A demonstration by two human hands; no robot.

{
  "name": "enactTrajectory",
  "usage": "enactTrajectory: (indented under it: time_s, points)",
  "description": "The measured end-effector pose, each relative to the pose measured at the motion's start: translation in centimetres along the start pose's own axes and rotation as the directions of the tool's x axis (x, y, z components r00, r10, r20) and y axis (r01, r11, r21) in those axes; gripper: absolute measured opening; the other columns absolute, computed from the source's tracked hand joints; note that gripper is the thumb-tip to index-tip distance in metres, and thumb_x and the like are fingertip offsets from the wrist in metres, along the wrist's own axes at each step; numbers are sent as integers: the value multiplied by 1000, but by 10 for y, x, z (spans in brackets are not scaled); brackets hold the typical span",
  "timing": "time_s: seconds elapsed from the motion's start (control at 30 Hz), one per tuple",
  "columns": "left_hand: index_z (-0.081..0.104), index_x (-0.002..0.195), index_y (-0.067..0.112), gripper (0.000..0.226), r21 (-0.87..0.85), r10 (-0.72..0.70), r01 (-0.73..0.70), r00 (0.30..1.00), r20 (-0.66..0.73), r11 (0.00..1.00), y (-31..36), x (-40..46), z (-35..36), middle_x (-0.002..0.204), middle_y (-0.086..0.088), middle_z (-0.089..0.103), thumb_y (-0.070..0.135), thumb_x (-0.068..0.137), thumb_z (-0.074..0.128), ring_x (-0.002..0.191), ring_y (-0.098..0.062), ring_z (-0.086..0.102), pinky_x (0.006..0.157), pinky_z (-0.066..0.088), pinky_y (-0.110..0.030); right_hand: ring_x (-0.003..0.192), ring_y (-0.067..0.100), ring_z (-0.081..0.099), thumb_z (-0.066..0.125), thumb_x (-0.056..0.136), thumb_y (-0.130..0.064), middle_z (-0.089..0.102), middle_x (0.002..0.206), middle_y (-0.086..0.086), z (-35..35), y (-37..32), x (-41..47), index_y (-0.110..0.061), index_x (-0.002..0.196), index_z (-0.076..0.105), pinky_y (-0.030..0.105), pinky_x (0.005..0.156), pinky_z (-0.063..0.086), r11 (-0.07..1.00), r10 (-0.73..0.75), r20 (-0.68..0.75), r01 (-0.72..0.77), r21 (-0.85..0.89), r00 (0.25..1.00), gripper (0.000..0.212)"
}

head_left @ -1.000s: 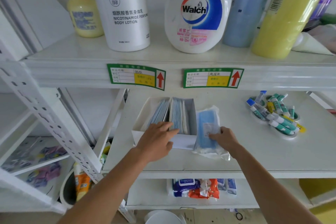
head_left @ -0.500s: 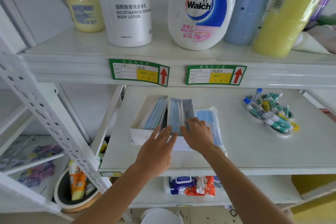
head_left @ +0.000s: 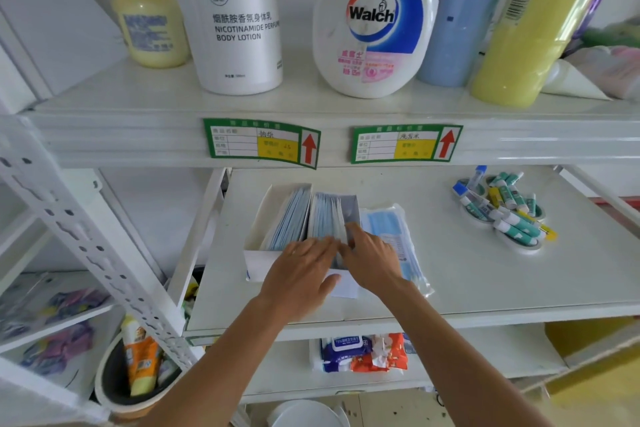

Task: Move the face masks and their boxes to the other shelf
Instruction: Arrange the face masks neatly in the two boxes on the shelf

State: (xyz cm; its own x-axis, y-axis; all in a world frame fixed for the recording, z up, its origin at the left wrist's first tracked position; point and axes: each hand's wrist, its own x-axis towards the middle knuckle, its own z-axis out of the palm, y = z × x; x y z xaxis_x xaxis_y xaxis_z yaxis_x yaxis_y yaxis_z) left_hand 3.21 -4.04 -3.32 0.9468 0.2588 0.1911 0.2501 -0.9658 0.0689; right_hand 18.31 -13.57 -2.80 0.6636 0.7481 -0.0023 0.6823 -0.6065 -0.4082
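A white open mask box [head_left: 262,218] stands on the middle shelf [head_left: 467,281], packed with upright blue face masks [head_left: 294,215]. My left hand [head_left: 301,270] grips the box's near wall, fingers over the masks and thumb outside. My right hand [head_left: 374,260] holds the box's right near corner, its index finger lying along the right wall. A clear bag of blue masks [head_left: 384,222] lies flat against the box's right side, partly under my right hand.
Small tubes on tape rolls [head_left: 502,215] sit at the shelf's right. Bottles, including a body lotion [head_left: 239,28] and a Walch bottle [head_left: 374,21], fill the shelf above. Wipes packs [head_left: 346,352] lie below. Another white shelf unit [head_left: 69,308] and a bucket [head_left: 131,374] are at the left.
My right hand left the bag of masks and moved left onto the box's right corner. My left hand stayed on the box front, fingers now spread over the masks.
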Motion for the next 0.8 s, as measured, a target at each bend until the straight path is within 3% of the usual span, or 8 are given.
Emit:
enactTrajectory:
  time_s: [0.1,0.2,0.4,0.47,0.57,0.7,0.8]
  points:
    - [43,153,18,58,78,26,-27,1000,16,997,-3,-6,10,161,-4,44,51,106,41,147,-27,41,123,31,-46,86,26,62,41,102,-26,69,113,6,3,6,0,-31,144,33,42,77,54,1000,-29,-36,29,6,999,42]
    - [52,147,21,51,82,31,-31,1000,-3,996,-10,-9,13,155,-4,50,50,105,43,144,-28,45,120,33,-46,95,24,63,39,104,-21,63,132,3,4,12,2,-36,152,31,34,68,49,998,-58,-28,58,24,998,52]
    - [58,140,21,48,98,27,-28,1000,9,995,-9,-8,16,152,-4,53,49,105,41,141,-28,46,119,35,-44,99,18,61,35,107,-30,60,133,-3,9,16,0,-33,136,51,40,83,59,997,-46,-48,49,55,998,34]
    - [61,137,20,46,91,24,-25,1000,5,996,-6,-9,17,150,-5,55,49,104,45,139,-28,49,118,37,-44,100,19,62,40,105,-39,63,130,-3,7,15,2,-32,131,52,41,84,59,996,-41,-53,45,73,998,29]
    - [65,132,21,42,86,29,-27,999,-29,996,-7,-11,16,147,-5,59,47,102,52,135,-27,54,115,42,-44,105,21,62,55,97,-53,62,129,-6,6,15,1,-33,131,49,36,80,56,998,-34,-38,36,53,999,40]
    - [66,134,24,39,30,18,-16,998,-67,999,-11,-11,14,150,-5,56,41,102,52,136,-25,54,115,42,-41,88,17,56,56,97,-31,65,125,0,7,18,-1,-32,132,45,28,68,47,997,-62,-64,65,49,996,36]
    - [61,140,25,41,-43,-20,17,997,-78,999,-12,-8,16,153,-5,52,41,104,47,139,-24,50,116,38,-40,78,23,59,49,98,-14,67,120,6,6,17,-6,-27,137,44,36,65,54,993,-103,-105,108,51,989,42]
